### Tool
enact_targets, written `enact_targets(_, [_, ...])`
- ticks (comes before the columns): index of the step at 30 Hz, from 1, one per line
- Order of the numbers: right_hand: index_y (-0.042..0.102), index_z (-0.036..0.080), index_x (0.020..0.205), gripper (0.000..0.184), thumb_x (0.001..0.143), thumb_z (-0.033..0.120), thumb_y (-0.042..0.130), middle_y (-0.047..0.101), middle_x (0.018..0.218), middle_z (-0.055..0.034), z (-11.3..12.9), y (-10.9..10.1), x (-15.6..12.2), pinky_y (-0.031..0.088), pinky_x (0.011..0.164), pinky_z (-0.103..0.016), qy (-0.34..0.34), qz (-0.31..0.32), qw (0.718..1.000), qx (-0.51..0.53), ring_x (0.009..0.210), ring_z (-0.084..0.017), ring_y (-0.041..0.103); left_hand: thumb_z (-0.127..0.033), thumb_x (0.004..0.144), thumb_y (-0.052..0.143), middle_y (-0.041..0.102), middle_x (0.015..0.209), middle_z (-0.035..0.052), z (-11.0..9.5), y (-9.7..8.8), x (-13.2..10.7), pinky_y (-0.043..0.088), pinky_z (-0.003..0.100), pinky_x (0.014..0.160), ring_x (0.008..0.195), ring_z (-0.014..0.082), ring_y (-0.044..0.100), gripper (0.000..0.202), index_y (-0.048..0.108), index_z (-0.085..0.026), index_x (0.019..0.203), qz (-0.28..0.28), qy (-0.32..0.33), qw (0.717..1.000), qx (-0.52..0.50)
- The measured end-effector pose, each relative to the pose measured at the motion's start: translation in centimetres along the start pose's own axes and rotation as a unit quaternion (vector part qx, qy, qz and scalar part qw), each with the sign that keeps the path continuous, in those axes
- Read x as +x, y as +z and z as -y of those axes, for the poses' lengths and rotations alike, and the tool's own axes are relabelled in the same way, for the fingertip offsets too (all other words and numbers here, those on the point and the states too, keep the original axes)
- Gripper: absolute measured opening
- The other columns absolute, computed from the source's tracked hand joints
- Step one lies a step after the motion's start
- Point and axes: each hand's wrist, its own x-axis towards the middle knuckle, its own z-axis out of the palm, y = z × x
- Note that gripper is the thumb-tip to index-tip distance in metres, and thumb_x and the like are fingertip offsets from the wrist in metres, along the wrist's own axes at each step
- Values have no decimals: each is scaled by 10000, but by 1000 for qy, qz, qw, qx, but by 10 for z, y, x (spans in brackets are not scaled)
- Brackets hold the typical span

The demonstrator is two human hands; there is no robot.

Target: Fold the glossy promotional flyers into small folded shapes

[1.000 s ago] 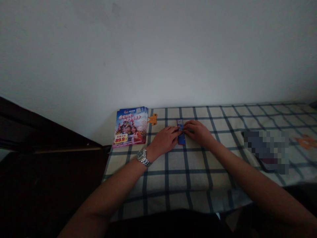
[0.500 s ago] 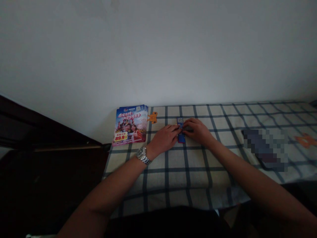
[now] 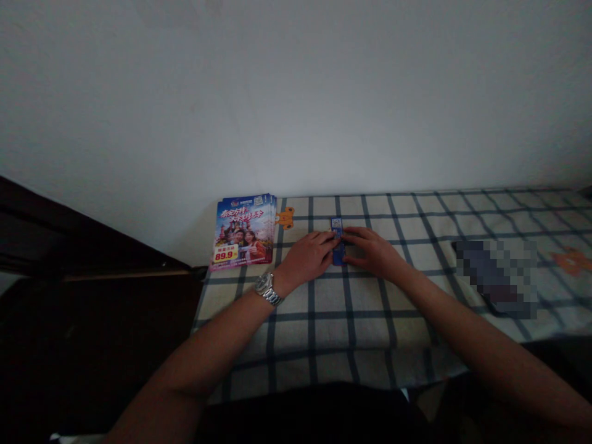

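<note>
One folded leaflet (image 3: 339, 253), one wristwatch (image 3: 267, 288)

The top flyer (image 3: 247, 231) bears "89.9" in red on a yellow label (image 3: 226, 253), a slanted Chinese title (image 3: 241, 215) too blurred to read surely and a corner QR code (image 3: 258, 201), while the blue strip (image 3: 340, 251) shows a second QR code (image 3: 337, 223).

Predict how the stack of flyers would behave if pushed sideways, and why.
The stack of flyers would probably slide rather than roll, since it lies flat on the checked cloth. It may also fan apart, as its right edges look staggered.
</note>
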Motion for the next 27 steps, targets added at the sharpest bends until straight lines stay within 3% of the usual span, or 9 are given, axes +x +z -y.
enact_targets(6, [606, 234, 1439, 625, 858, 346, 810, 559, 1519, -165, 2, -3, -4, 497, 1141, -587, -23, 15, 1000, -10, 1376, -369, 563, -230, 1025, 522, 583, 1471, 118, 0, 0, 0, 490, 458, 1145, 1327, 275, 552, 442, 572, -150, 1457, 0, -3, 1000, 1])
enact_targets(17, [556, 273, 1485, 625, 907, 404, 758, 540, 1536, -142, 3, -4, -6, 481, 1162, -573, -25, 13, 999, 16, 1399, -345, 544, -268, 1048, 507, 602, 1445, 108, -1, 0, 0, 476, 460, 1151, 1304, 263, 562, 396, 603, -174, 1420, -9, -6, 1000, 4])
enact_targets(23, [658, 285, 1375, 408, 977, 378, 664, 594, 1464, -126, 5, -8, 0, 486, 1143, -581, -21, 4, 1000, 9, 1352, -333, 570, -391, 1070, 498, 596, 1450, 97, 0, -2, 1, 378, 484, 1240, 1343, 249, 551, 390, 618, -192, 1384, -15, -6, 1000, -1])
enact_targets(27, [720, 263, 1283, 310, 998, 343, 628, 620, 1415, -132, 7, -7, 6, 488, 1136, -568, -26, -8, 1000, 5, 1325, -324, 580, -401, 1055, 526, 601, 1416, 114, -3, -7, 0, 440, 500, 1174, 1334, 283, 543, 363, 652, -193, 1325, -29, -32, 999, 19])
